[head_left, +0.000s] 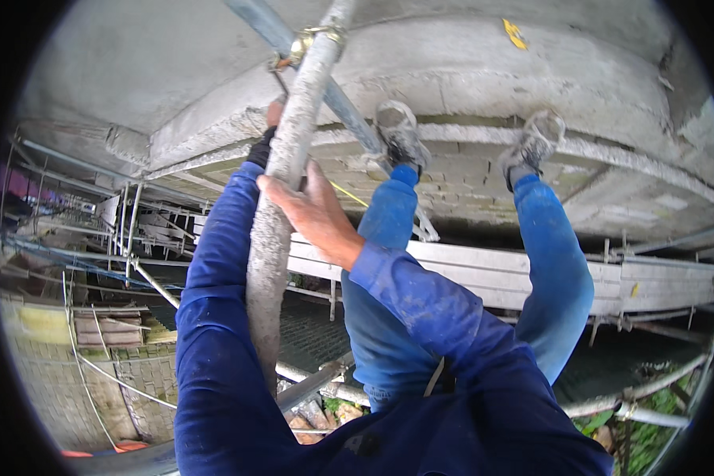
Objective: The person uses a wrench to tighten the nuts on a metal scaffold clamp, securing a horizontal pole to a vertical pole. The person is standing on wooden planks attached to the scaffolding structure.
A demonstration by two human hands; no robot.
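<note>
A scaffold pole [266, 262], pale and crusted with mortar, stands close in front of me. My right hand [321, 218] is closed round its middle, with part of the grip hidden by the pole. Higher up, a metal coupler [303, 46] joins it to a thinner grey diagonal tube [345, 107]. My left hand [275, 113] is just below the coupler, partly hidden behind the pole. A thin dark handle [281, 80], apparently a wrench, runs from the coupler's bolt to that hand; the fingers seem closed on it.
My shoes [401, 131] rest on a mortar-covered tube [476, 133] along a concrete ledge [484, 83]. Metal planks [484, 274] run below my legs. More scaffold tubes [131, 226] stand at left, above paved ground [47, 357]. A yellow piece [515, 34] lies on the concrete.
</note>
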